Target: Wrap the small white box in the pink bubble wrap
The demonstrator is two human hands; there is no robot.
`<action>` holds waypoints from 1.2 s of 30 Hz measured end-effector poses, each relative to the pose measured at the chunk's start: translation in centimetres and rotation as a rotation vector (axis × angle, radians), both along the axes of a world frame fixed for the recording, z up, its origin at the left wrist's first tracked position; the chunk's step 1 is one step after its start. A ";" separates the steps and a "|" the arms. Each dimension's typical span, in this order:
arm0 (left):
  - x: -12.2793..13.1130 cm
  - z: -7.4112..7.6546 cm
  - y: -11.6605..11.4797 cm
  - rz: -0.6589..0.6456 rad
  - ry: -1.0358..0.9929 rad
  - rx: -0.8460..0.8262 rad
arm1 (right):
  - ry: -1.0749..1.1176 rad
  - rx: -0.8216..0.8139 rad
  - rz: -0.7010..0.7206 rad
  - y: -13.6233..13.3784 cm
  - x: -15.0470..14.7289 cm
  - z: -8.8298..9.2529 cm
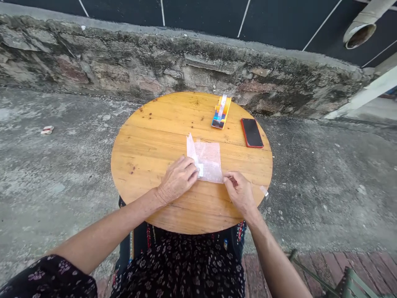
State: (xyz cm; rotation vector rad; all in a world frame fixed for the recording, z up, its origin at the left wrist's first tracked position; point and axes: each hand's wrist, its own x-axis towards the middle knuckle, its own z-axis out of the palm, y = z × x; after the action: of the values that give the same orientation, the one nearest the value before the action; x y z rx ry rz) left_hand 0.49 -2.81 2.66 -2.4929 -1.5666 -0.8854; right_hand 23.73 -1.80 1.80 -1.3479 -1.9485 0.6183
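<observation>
A thin, pale pink translucent sheet [208, 160] lies on a round wooden table [149, 149], with its left edge folded upward. My left hand [177, 180] rests knuckles-up on the sheet's near left corner, fingers curled and pressing it down. My right hand [239, 192] pinches the sheet's near right corner between thumb and fingers. Both forearms reach in from the bottom of the view.
Farther back on the table sit an orange tape dispenser [221, 111] and a dark phone in a red case [252, 132]. A small clear scrap [264, 191] lies at the table's right edge. A rough stone kerb [186, 70] runs behind. Concrete ground surrounds the table.
</observation>
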 end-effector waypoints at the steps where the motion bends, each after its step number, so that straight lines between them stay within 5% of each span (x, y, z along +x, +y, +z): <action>1: 0.0 -0.1 0.0 -0.009 -0.015 0.002 | -0.022 0.024 0.004 -0.4 0.2 -0.1; 6: -0.1 -0.4 -0.1 -0.027 -0.063 0.001 | -0.245 0.238 0.137 -1.2 -2.0 1.0; 12: -0.3 -0.5 -0.2 -0.054 -0.056 -0.017 | -0.434 0.219 0.204 -0.3 -4.9 1.3; 17: -0.4 -0.6 -0.2 -0.054 -0.038 0.011 | -0.342 0.200 0.118 -0.1 -4.1 0.8; 25: 0.2 -0.9 -0.3 -0.036 -0.102 0.012 | -0.307 -0.158 -0.119 0.1 -1.2 1.1; 36: 1.8 -0.9 -1.6 0.049 -0.141 0.020 | -0.129 -0.315 -0.210 1.0 -1.5 -0.5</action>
State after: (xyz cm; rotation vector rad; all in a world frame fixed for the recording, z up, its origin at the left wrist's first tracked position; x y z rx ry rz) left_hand 2.25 -4.38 1.78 -2.4160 -1.6426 -1.0849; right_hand 22.22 -0.84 1.31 -1.7997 -1.8282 0.7743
